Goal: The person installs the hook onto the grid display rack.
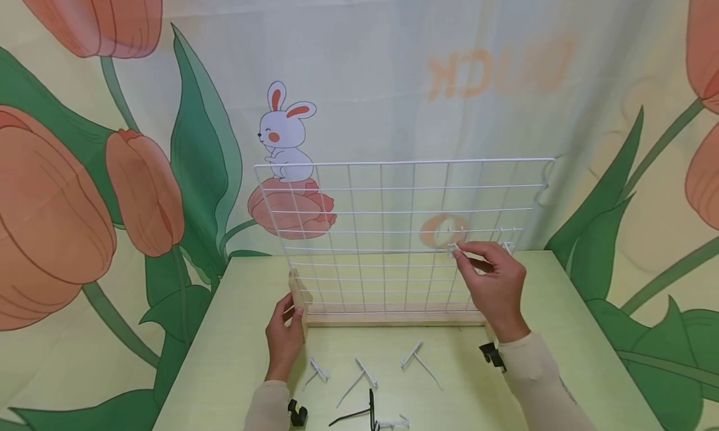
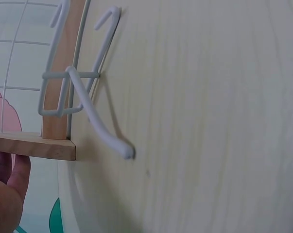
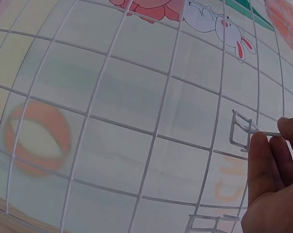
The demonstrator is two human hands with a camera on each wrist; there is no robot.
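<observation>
A white wire grid panel (image 1: 404, 162) stands upright in a wooden base (image 1: 393, 320). My left hand (image 1: 283, 340) grips the left wooden end piece (image 1: 298, 294) of that base; in the left wrist view the fingers (image 2: 21, 172) are against its wood. Near the grid's right part, my right hand (image 1: 494, 281) pinches the prong of a white wire hook (image 3: 232, 133) between thumb and fingers. The hook's rectangular back lies at the grid wires; whether it is latched on them, I cannot tell. Another white hook (image 3: 204, 228) hangs on the grid close by.
On the table (image 1: 224, 356) in front of the base lie several loose hooks: white ones (image 1: 367, 373) and a black one (image 1: 371, 409). A patterned curtain (image 1: 359, 75) hangs behind the grid. Black camera mounts (image 1: 493, 356) sit at both wrists.
</observation>
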